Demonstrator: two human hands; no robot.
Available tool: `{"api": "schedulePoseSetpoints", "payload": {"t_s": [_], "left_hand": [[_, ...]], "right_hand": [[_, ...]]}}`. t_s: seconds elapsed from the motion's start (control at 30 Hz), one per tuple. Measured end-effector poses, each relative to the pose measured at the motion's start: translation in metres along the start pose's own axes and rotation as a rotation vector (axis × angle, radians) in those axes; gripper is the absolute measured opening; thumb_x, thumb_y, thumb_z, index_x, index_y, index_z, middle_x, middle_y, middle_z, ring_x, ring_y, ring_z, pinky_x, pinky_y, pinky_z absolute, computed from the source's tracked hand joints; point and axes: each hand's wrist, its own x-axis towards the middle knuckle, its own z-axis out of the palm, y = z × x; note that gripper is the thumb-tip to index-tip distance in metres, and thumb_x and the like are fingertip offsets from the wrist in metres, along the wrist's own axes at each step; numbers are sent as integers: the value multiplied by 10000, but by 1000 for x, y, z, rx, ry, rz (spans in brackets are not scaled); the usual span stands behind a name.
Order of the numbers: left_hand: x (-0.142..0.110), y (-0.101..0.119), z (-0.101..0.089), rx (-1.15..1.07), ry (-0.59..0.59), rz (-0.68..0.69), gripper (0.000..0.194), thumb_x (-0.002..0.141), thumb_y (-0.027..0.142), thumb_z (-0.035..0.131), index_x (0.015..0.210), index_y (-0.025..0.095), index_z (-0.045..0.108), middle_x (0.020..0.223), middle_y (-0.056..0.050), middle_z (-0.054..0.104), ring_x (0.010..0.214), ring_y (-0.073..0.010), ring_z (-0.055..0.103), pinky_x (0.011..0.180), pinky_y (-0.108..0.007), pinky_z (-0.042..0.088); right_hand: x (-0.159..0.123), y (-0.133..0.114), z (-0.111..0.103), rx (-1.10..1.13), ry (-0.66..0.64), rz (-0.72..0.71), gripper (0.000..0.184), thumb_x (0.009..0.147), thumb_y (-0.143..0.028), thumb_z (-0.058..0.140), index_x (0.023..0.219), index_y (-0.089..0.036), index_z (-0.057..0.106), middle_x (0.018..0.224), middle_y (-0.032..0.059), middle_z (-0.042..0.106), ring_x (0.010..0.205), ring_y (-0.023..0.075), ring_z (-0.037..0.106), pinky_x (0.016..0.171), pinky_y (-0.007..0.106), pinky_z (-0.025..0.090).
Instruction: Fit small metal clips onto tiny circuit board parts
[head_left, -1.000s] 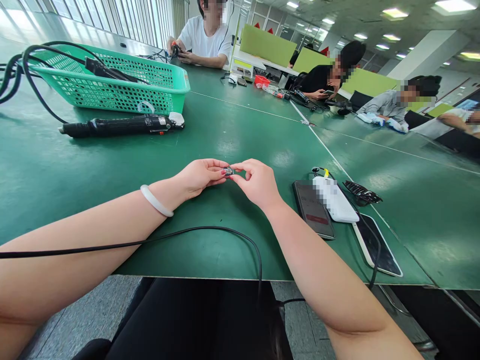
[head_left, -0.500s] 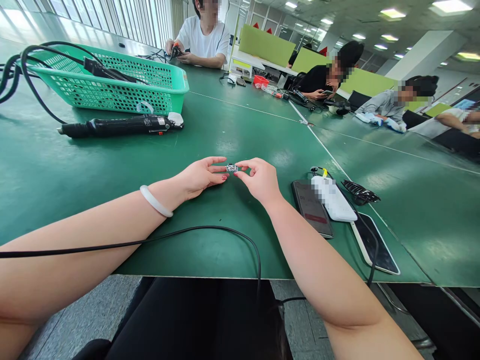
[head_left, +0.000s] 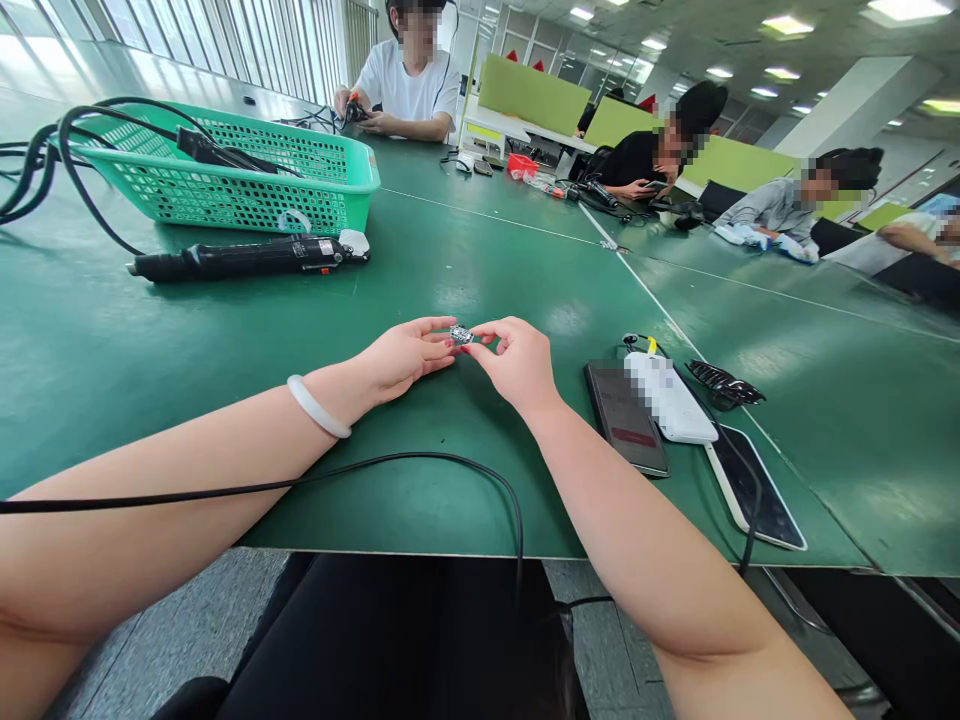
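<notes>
Both my hands pinch 1 tiny circuit board over the green mat.

My left hand and right hand grip the small square circuit board by its edges, fingertips closed on it, just above the glossy green table. 2 flat smartphones lie right; bare mat runs back to the black electric screwdriver and mesh basket.

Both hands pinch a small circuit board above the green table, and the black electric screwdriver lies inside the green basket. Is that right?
Not quite. The head view shows the left hand and right hand pinching the small circuit board above the green table, but the black electric screwdriver lies on the table in front of the green basket, not inside it.
</notes>
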Motion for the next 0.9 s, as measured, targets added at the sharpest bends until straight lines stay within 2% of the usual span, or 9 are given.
{"api": "schedulePoseSetpoints", "payload": {"t_s": [0.17,0.33,0.43,0.57,0.67,0.77,0.8,0.9], "left_hand": [[-1,-4,7,-63,28,11,234,861,112,498,1056,75,622,1049,-137,658,921,-154,633,917,-330,475],[-4,-4,9,-13,89,-22,194,846,43,471,917,77,648,907,-105,682,801,-116,644,845,-274,513],[-10,5,5,96,152,-49,195,837,24,459,926,80,624,812,-93,680,745,-117,655,835,-281,525],[-28,27,-21,544,236,45,220,842,80,460,1027,97,578,874,-112,683,742,-151,676,797,-313,534],[-50,43,-55,1029,350,105,259,870,174,426,1089,113,549,952,-123,683,810,-183,681,814,-343,516],[-73,51,-87,1572,403,122,318,883,225,370,1125,117,546,976,-122,692,935,-246,652,870,-399,463],[-79,51,-97,1683,427,126,345,887,244,353,1145,112,542,1000,-131,688,954,-274,640,855,-412,460],[-94,48,-120,1918,402,145,393,877,240,337,1199,114,524,1048,-147,665,926,-310,629,812,-422,452]], "right_hand": [[-5,-15,8,-16,-63,-17,105,746,-242,644,832,-221,700,802,-7,636,670,115,524,621,259,397],[-7,-20,9,-22,-94,-26,150,764,-261,636,896,-241,704,809,-11,623,653,109,514,616,257,396],[-6,-15,6,-13,-71,-24,208,772,-301,641,961,-233,696,801,-5,611,657,114,509,613,260,399],[-3,-2,3,-6,-52,23,254,761,-353,660,969,-209,688,790,0,611,656,119,508,650,275,417],[-1,5,1,-5,-64,81,268,769,-381,643,976,-216,681,807,2,617,629,117,498,667,291,428],[0,6,-1,6,-72,124,288,775,-409,625,988,-221,676,817,6,618,628,120,499,676,300,434],[-1,6,-1,9,-75,131,292,775,-413,622,990,-223,675,818,7,618,633,122,501,678,300,435],[-1,5,-1,8,-84,144,293,773,-414,621,991,-227,675,825,11,621,649,126,508,675,300,434]]}}
